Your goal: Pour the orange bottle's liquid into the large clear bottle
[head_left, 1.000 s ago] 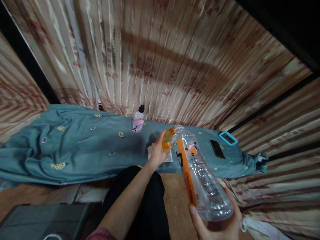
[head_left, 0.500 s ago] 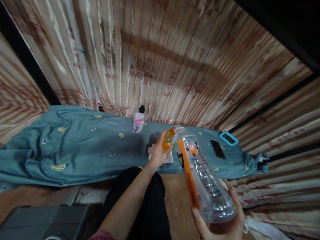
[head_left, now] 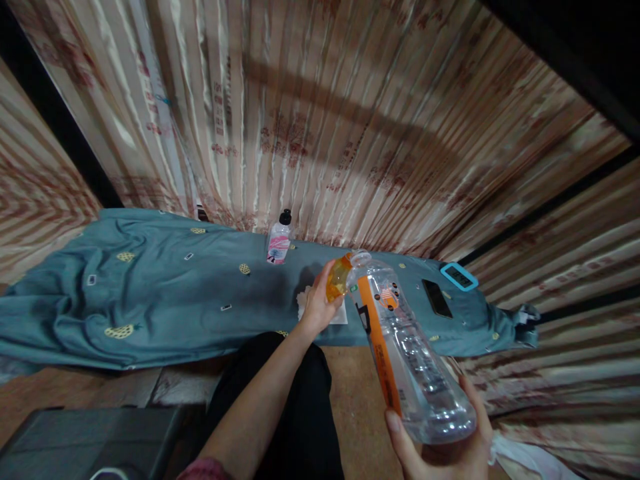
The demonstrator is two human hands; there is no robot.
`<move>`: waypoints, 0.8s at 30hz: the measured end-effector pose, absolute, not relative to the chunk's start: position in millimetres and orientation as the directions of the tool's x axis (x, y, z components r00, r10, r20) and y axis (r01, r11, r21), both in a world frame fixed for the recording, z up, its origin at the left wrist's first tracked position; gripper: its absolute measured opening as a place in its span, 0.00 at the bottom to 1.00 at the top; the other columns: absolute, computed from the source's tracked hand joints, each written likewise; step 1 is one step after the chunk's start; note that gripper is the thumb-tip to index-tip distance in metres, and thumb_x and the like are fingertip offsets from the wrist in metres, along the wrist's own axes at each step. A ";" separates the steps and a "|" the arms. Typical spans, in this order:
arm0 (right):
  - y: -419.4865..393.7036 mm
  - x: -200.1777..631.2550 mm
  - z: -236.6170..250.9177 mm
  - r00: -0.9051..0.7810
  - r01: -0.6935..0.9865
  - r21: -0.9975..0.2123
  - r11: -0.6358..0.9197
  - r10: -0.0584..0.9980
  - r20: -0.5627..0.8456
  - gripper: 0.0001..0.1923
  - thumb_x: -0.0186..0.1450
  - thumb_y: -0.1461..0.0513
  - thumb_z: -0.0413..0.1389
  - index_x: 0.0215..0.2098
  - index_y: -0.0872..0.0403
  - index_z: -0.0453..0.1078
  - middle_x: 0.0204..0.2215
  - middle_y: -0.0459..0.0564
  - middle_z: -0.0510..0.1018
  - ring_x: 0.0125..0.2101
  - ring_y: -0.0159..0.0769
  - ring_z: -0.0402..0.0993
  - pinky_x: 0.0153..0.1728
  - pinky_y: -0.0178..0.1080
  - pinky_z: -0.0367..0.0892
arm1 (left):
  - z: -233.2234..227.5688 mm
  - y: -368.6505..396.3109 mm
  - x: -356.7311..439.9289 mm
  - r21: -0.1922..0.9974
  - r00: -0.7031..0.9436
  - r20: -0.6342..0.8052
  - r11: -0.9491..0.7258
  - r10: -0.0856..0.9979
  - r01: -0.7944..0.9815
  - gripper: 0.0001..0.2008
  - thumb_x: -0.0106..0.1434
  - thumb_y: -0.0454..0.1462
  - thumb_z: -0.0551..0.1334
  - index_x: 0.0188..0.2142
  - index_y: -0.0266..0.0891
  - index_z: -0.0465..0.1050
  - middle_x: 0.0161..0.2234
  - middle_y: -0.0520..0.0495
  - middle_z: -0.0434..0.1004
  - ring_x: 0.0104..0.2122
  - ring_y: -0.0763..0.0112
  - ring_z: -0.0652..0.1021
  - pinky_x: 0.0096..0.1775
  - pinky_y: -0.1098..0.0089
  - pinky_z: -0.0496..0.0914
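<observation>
My left hand (head_left: pixel 318 307) is closed around a small amber see-through cup (head_left: pixel 338 277). The cup is up against the mouth of a large clear plastic bottle (head_left: pixel 417 360) with an orange label strip. My right hand (head_left: pixel 445 453) grips that bottle by its base, thumb on the near side. The bottle leans with its neck away from me and to the left. No liquid can be made out inside it. Beneath my left hand lies a white paper or tissue (head_left: pixel 341 316), partly covered by the hand.
A teal cloth (head_left: pixel 165 293) with a pineapple print covers a long surface. On it stand a small pink-labelled bottle (head_left: pixel 279 244) with a black cap, a dark phone (head_left: pixel 437 298) and a blue-framed digital clock (head_left: pixel 459 277). Curtains (head_left: pixel 300 133) hang behind. A dark grey box (head_left: pixel 90 440) is at lower left.
Almost nothing differs. The view has shifted slightly, and both hands still hold the cup and the large bottle in nearly the same pose.
</observation>
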State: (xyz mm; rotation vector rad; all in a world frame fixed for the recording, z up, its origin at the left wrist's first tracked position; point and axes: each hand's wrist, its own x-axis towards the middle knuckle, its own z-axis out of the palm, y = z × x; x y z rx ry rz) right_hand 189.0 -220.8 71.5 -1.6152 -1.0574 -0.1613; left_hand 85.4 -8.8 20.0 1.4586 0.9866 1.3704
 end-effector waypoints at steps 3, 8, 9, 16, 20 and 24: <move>-221.2 189.4 70.8 0.587 0.691 -0.722 0.044 0.548 0.596 0.60 0.50 0.44 0.70 0.70 0.61 0.51 0.65 0.70 0.61 0.61 0.58 0.66 0.48 0.51 0.75 | 17.5 -7.8 86.3 0.954 0.074 0.301 -0.299 0.951 -0.030 0.44 0.53 0.28 0.65 0.68 0.49 0.56 0.62 0.45 0.70 0.60 0.55 0.73 0.64 0.51 0.65; -222.0 188.9 71.5 0.591 0.701 -0.713 0.008 0.553 0.588 0.60 0.50 0.42 0.69 0.70 0.60 0.52 0.64 0.69 0.63 0.56 0.56 0.70 0.41 0.48 0.77 | 14.9 -7.6 87.0 0.953 0.062 0.304 -0.303 0.951 -0.020 0.44 0.52 0.28 0.65 0.68 0.49 0.57 0.59 0.45 0.73 0.59 0.55 0.74 0.63 0.52 0.66; -222.2 188.8 71.7 0.592 0.703 -0.711 0.003 0.551 0.588 0.60 0.50 0.42 0.69 0.70 0.61 0.52 0.64 0.69 0.64 0.55 0.55 0.71 0.40 0.48 0.77 | 14.9 -7.8 87.0 0.954 0.063 0.301 -0.301 0.951 -0.014 0.44 0.52 0.28 0.65 0.68 0.49 0.56 0.59 0.46 0.73 0.59 0.55 0.74 0.63 0.52 0.66; -222.2 186.6 72.7 0.587 0.720 -0.694 -0.012 0.545 0.599 0.60 0.51 0.41 0.68 0.70 0.62 0.52 0.63 0.70 0.64 0.55 0.54 0.71 0.42 0.49 0.77 | 18.5 -9.3 86.2 0.959 0.069 0.283 -0.283 0.957 0.001 0.44 0.53 0.28 0.65 0.67 0.51 0.56 0.59 0.47 0.73 0.58 0.56 0.74 0.62 0.50 0.67; -221.6 184.2 73.7 0.635 0.658 -0.753 -0.005 0.542 0.551 0.61 0.49 0.41 0.69 0.70 0.61 0.52 0.64 0.70 0.64 0.55 0.54 0.71 0.40 0.48 0.77 | 19.2 -9.3 85.4 0.953 0.073 0.301 -0.302 0.951 0.008 0.44 0.53 0.28 0.65 0.68 0.49 0.55 0.61 0.45 0.71 0.60 0.56 0.73 0.63 0.51 0.66; -222.4 184.6 72.9 0.641 0.644 -0.765 -0.002 0.547 0.538 0.61 0.49 0.42 0.70 0.70 0.61 0.52 0.64 0.69 0.64 0.55 0.54 0.70 0.37 0.45 0.78 | 18.8 -8.8 85.3 0.949 0.079 0.315 -0.316 0.946 -0.001 0.44 0.53 0.28 0.65 0.68 0.48 0.55 0.61 0.45 0.71 0.60 0.56 0.73 0.64 0.53 0.65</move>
